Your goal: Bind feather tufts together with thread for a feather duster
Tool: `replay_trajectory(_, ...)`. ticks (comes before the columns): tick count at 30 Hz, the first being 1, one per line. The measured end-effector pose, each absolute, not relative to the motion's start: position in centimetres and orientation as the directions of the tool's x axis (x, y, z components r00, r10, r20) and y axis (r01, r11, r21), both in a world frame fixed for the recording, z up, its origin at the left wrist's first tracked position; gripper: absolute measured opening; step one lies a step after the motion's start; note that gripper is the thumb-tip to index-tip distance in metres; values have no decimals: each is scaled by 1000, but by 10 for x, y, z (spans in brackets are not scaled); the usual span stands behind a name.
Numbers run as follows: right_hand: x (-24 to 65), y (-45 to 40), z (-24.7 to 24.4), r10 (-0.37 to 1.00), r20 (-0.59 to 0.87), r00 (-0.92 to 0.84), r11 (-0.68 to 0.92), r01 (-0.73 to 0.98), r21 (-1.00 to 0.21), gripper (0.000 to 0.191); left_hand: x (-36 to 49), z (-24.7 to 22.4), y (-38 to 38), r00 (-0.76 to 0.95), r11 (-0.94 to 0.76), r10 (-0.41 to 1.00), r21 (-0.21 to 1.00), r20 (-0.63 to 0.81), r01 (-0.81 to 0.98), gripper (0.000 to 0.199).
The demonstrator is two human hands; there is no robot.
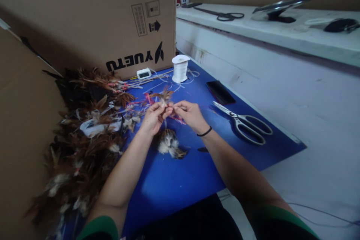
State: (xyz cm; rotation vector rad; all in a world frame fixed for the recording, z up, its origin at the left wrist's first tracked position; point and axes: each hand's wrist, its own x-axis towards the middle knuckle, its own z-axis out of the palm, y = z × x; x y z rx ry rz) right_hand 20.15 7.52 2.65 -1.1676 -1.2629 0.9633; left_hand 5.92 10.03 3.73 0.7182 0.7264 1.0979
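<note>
A: Hands, quick?

B: Left hand (155, 116): thumb and fingers pinching the base of a small feather bunch (163, 95). Right hand (191, 114): thumb and fingertips pressed together just beside that base; what's between them is too small to tell.

A: Bunch location?

B: Up off the bench (174, 187), plumes toward the far edge. Beneath, a feather clump (168, 142) lies between the hands and the near edge. Pale strand (165, 123) in between; can't tell if it joins them.

A: Doing this step well?

B: My call: pinch snug at the base so the quills don't splay, right fingertips close in, small moves, plumes clear of the fingers. Don't squash the soft ends. Let the strand hang slack, no snagging.

A: Surroundings?

B: White spool (180, 69) near the far corner, phone (221, 92) along the right edge, scissors (244, 123) toward the near right corner, handles that way. Feather pile (87, 146) all down the left side; left forearm is near it, so I'd mind brushing stray feathers loose.
</note>
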Motion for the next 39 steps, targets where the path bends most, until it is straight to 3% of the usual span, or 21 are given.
replay_trajectory(9,204,77,21,983,173,56,164,127,-978,15,60,36,102,274,284,948,811,-159,-511,10)
replay_trajectory(18,206,76,18,966,247,-78,258,203,-945,13,58,35,105,244,280,954,820,-177,-499,10)
replay_trajectory(27,207,81,15,913,390,120,337,315,-887,13,61,34,101,229,273,956,832,-181,-483,10)
replay_trajectory(34,205,76,18,868,494,62,418,447,-791,11,65,37,96,253,252,956,856,-148,-452,15)
replay_trajectory(39,204,75,20,881,471,43,410,427,-806,13,65,36,97,226,252,960,863,-165,-439,14)
